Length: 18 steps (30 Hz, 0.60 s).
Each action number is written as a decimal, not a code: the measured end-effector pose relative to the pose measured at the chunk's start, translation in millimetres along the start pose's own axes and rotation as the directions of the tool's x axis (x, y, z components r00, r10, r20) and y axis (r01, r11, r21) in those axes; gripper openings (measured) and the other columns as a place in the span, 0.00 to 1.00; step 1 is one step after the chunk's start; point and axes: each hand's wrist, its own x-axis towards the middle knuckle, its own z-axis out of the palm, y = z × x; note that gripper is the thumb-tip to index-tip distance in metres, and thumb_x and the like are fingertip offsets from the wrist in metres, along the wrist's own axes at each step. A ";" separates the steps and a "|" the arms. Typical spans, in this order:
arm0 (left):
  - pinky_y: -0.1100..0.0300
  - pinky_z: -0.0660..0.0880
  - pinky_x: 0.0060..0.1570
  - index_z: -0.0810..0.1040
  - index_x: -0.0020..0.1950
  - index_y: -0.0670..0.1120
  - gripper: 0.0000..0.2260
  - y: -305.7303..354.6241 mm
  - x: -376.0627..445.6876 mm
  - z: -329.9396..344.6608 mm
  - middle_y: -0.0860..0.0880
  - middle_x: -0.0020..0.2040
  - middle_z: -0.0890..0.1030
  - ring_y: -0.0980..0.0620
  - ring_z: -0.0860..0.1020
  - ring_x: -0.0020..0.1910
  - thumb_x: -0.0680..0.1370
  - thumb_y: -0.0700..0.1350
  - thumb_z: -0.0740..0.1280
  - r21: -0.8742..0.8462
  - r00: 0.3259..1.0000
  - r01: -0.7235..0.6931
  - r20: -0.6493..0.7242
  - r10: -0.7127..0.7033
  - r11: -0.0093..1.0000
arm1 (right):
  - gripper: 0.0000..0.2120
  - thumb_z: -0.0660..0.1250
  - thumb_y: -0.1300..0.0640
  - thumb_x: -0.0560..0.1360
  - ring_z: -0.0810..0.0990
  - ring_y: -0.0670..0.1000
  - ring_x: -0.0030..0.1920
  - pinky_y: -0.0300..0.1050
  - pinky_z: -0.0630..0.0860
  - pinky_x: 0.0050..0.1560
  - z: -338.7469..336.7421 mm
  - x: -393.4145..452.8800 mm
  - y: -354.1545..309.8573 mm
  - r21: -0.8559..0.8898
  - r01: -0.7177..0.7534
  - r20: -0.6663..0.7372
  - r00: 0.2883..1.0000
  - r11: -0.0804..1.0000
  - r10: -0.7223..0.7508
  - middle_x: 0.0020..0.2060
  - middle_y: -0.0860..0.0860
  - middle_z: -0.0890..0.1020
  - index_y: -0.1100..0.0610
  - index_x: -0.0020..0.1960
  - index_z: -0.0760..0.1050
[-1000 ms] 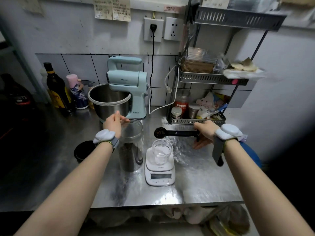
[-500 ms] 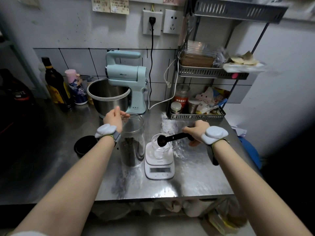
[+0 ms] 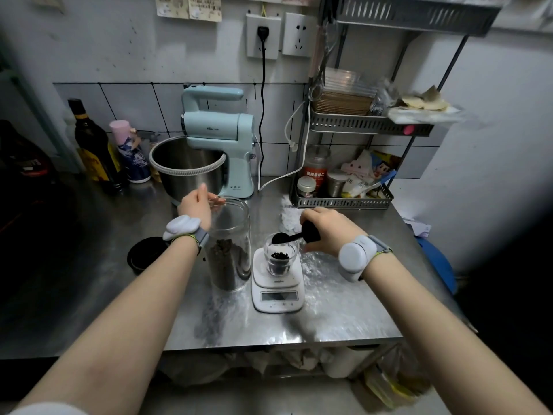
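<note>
- Currently the right forearm comes in from the lower right, wrist bent, with the right hand [image 3: 324,232] knuckles-up over the steel counter [image 3: 344,310].
- Right hand is clamped: fingers and thumb are wrapped round the thick handle end of the black scoop [image 3: 284,237].
- Scoop's long axis is roughly level and runs out left from the fist. The bowl end points left, dips slightly and hangs right over the mouth of the glass cup [image 3: 291,259].
- Cup is upright just below-left of that hand, with dark beans [image 3: 277,255] in its bottom. It stands on the white scale [image 3: 278,284].
- Left forearm comes in from the lower left, with the left hand [image 3: 196,206] raised at the top of the tall glass jar [image 3: 230,223].
- Left fingers are curled onto the jar's rim and hold it. Exact fingertip placement is partly hidden.
- Jar is upright with its long axis vertical, under and right of that hand. It is dark-filled in the lower part and stands just left of the scale.
- Farther out, a black lid [image 3: 143,256] lies outboard of the left wrist, a mixer [image 3: 221,130] stands behind the left hand, and a wire rack [image 3: 341,202] stands behind the right hand.
</note>
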 end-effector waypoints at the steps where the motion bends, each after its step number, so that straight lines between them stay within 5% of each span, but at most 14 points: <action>1: 0.52 0.79 0.50 0.76 0.34 0.45 0.20 0.8 -0.6 -1.0 0.40 0.40 0.83 0.44 0.82 0.39 0.81 0.51 0.54 0.021 1.000 0.005 0.000 -0.005 1.000 | 0.25 0.74 0.53 0.68 0.76 0.58 0.57 0.49 0.74 0.55 -0.2 -0.5 -0.8 -0.020 0.011 0.001 1.000 1.000 -0.011 0.57 0.57 0.75 0.59 0.61 0.69; 12: 0.44 0.79 0.52 0.76 0.33 0.49 0.20 -7.0 4.9 -2.9 0.41 0.40 0.84 0.42 0.83 0.41 0.80 0.53 0.54 0.015 0.999 0.023 0.026 -0.023 1.000 | 0.23 0.72 0.51 0.70 0.77 0.58 0.56 0.52 0.75 0.56 -12.7 0.2 0.1 0.051 0.006 -0.066 0.998 0.999 -0.002 0.55 0.57 0.77 0.58 0.60 0.70; 18: 0.61 0.76 0.44 0.78 0.39 0.43 0.22 6.2 -4.5 -3.8 0.43 0.41 0.83 0.50 0.80 0.36 0.82 0.51 0.52 0.073 1.000 0.001 -0.006 -0.001 0.997 | 0.23 0.70 0.45 0.70 0.79 0.56 0.52 0.50 0.77 0.53 -50.7 6.6 -14.3 0.023 0.043 -0.152 0.988 0.999 -0.039 0.52 0.56 0.81 0.58 0.59 0.73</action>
